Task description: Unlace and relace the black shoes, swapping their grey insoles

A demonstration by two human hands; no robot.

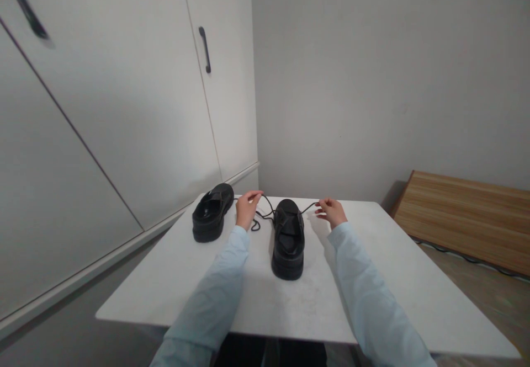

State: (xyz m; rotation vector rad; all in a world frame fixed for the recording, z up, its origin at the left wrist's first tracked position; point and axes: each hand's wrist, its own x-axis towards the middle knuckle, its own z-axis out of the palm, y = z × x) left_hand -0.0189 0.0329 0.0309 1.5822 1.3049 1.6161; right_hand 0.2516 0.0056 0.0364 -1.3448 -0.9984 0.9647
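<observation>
A black shoe (289,245) stands upright on the white table, its toe pointing away from me. To its left, my left hand (247,209) pinches a black shoelace (269,202) that runs to the front of this shoe. On the other side, my right hand (331,211) grips another stretch of black lace (308,208), drawn out from the shoe's right side. More lace lies in a loose loop on the table between my left hand and the shoe. A second black shoe (212,215) sits farther left, angled, beyond my left forearm.
The white table (397,312) carries both shoes. White cabinet doors with dark handles (205,49) rise along the left, close to the table's edge. A grey wall (372,80) stands behind. A wood-grain board or low bench (467,218) is at the right.
</observation>
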